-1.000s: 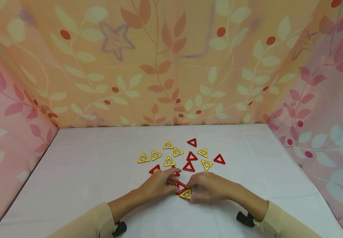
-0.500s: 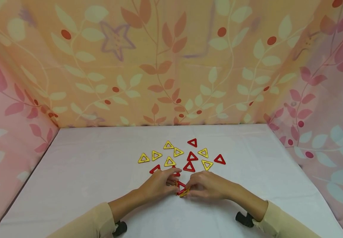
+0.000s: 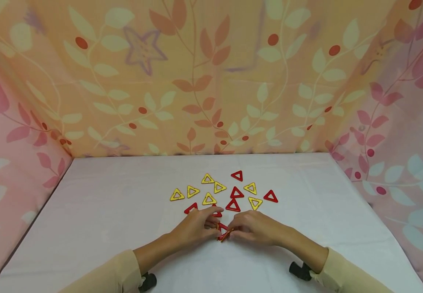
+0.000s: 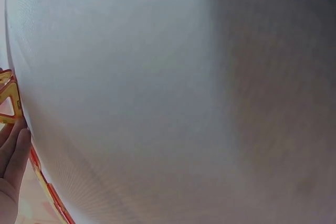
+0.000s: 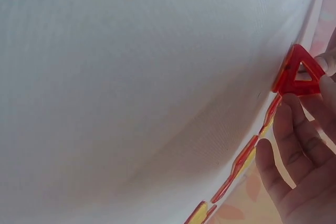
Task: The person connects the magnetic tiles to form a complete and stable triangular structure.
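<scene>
In the head view a red triangle tile (image 3: 223, 230) with an open middle lies between both hands. My left hand (image 3: 195, 226) holds its left side, thumb near me and fingers beyond. A yellow triangle tile (image 4: 14, 100) stands tilted up by the left fingertips in the left wrist view. My right hand (image 3: 257, 228) pinches another triangle tile, seen nearly edge-on along the red one's near right side. From the right wrist view, the triangle tile (image 5: 287, 80) at the right fingers looks red and stands up from the table. The fingers hide parts of these joined tiles.
Beyond the hands lie several loose triangle tiles: yellow ones (image 3: 209, 199) mostly left, red ones (image 3: 233, 205) mostly right. One red tile (image 3: 216, 213) is partly hidden by the left fingers. A patterned cloth wall (image 3: 211, 138) borders the white table (image 3: 105, 211).
The right hand's tile, whose yellow face showed earlier, has tipped up until it shows nearly edge-on. The right fingers have shifted slightly left; the left hand stays still.
</scene>
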The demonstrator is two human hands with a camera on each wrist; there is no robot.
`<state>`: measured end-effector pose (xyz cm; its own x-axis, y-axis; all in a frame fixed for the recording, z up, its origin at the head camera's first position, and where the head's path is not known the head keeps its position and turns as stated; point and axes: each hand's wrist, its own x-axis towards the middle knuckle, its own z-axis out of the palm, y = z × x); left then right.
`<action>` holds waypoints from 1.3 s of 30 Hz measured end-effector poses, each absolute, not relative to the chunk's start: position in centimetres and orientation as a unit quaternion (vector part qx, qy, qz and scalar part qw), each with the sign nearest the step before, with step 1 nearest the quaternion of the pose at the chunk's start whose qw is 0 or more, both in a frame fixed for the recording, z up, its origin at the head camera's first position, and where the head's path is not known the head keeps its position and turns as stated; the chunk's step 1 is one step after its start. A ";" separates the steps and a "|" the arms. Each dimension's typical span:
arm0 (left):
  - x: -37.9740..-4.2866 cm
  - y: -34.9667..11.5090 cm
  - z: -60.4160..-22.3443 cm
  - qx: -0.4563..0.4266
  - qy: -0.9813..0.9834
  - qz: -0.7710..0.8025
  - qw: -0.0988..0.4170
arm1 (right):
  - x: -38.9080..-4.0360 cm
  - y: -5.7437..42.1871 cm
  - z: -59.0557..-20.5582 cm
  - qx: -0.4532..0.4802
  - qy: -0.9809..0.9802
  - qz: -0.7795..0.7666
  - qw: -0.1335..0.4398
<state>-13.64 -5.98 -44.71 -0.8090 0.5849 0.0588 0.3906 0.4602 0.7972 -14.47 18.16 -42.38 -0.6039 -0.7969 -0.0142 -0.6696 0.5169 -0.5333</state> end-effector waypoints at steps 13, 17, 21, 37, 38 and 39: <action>-13.7 -5.8 -44.6 0.293 0.844 0.436 0.114 | -14.6 17.7 -42.8 -0.426 0.867 -0.234 0.111; -13.7 -5.8 -44.5 0.288 0.846 0.433 0.118 | -14.7 17.6 -42.8 -0.425 0.867 -0.233 0.112; -13.7 -5.7 -44.4 0.286 0.846 0.433 0.120 | -14.6 17.5 -42.7 -0.425 0.867 -0.234 0.112; -13.5 -5.8 -44.4 0.282 0.850 0.426 0.126 | -14.5 17.5 -42.6 -0.409 0.873 -0.235 0.121; -13.5 -5.7 -44.4 0.280 0.852 0.423 0.126 | -14.5 17.6 -42.7 -0.409 0.874 -0.233 0.120; -13.5 -5.7 -44.4 0.279 0.855 0.418 0.126 | -14.5 17.6 -42.7 -0.408 0.875 -0.232 0.119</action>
